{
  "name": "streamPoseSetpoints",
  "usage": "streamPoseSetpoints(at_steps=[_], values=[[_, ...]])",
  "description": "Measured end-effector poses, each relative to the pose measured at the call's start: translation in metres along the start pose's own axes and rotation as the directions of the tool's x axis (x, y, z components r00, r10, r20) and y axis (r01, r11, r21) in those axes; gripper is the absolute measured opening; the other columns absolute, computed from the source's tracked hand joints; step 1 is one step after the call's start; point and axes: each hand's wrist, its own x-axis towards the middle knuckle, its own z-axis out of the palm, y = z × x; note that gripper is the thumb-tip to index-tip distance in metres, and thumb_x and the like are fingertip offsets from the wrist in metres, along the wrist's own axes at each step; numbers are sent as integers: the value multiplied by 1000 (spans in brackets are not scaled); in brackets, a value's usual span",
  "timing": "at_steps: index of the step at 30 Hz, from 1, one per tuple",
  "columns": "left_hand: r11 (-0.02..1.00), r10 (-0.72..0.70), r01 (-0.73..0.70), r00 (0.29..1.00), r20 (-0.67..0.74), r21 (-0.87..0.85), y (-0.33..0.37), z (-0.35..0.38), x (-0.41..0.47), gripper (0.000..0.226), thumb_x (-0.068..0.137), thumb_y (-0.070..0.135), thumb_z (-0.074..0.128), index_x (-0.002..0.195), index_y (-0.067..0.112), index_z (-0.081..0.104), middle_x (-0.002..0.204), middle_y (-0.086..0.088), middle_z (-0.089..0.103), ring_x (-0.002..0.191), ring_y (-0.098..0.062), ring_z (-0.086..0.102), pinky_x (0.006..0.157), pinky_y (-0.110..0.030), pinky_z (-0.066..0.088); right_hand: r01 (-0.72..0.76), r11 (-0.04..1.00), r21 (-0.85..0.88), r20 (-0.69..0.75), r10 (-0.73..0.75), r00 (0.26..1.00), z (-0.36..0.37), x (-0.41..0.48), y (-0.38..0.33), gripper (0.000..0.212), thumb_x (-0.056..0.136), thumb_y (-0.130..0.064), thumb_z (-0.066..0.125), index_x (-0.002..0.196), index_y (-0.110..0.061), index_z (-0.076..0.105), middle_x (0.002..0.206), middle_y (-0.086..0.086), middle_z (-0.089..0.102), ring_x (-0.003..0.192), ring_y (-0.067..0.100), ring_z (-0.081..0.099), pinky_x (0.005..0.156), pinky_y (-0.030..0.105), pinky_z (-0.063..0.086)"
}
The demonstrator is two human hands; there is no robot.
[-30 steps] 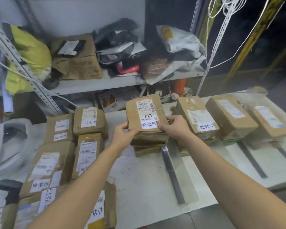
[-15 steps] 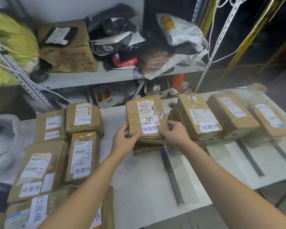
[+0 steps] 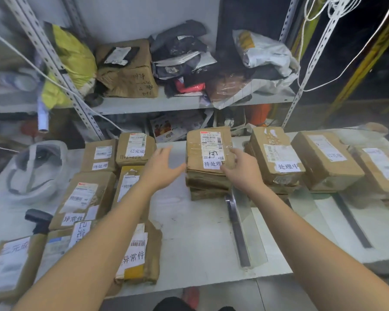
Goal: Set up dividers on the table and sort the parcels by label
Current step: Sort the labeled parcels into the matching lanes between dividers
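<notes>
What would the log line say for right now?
left hand: open, off parcel | right hand: open, fingers touching top parcel | parcel: atop stack, 待处理 label

– Where's the brown parcel?
– Lying flat on top of a stack, its white label facing up.
– And the dividers?
– A clear divider stands just right of that stack, another farther right.

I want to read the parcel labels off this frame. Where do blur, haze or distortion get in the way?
Head view: wide-angle bending curves the shelf uprights; the left hand is motion-blurred; a milky haze washes out the far-right parcels; the centre stack's label stays sharp and readable.
</notes>
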Motion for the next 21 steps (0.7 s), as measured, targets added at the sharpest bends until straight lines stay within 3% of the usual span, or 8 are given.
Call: streamPoseSetpoints(at_steps=[4, 10, 16, 21], values=[[969, 42, -26, 997, -62, 245, -9, -31, -23, 75, 90, 40, 64, 154, 23, 28, 156, -1, 34, 136, -24, 41, 100, -42, 47, 215, 958, -192, 61, -207, 976, 4, -11, -20, 56, 94, -44, 60, 144, -19, 50, 143, 2, 57, 132, 23, 50, 103, 38, 44], [877, 20, 45, 991, -131, 478, -31, -65, -66, 66, 92, 42, 60, 150, 25, 34, 149, -2, 43, 130, -26, 46, 94, -40, 48, 435, 848, -301, 185, -396, 900, 21, -31, -61, 58, 95, -47, 56, 145, -20, 46, 139, 6, 59, 128, 29, 50, 99, 43, 47], [834, -13, 86, 991, -136, 545, -67, -94, -86, 57, 90, 47, 58, 140, 23, 44, 137, -1, 50, 122, -25, 51, 90, -39, 48, 527, 762, -377, 240, -470, 850, 44, -44, -93, 50, 96, -41, 55, 139, -18, 49, 134, 6, 60, 122, 30, 53, 94, 43, 49], [826, -38, 88, 994, -101, 557, -109, -116, -78, 67, 91, 42, 58, 150, 23, 34, 148, -3, 45, 131, -25, 47, 98, -41, 48, 515, 755, -405, 283, -432, 856, 72, -42, -116, 45, 95, -40, 54, 134, -19, 51, 131, 5, 61, 120, 28, 54, 91, 43, 51]])
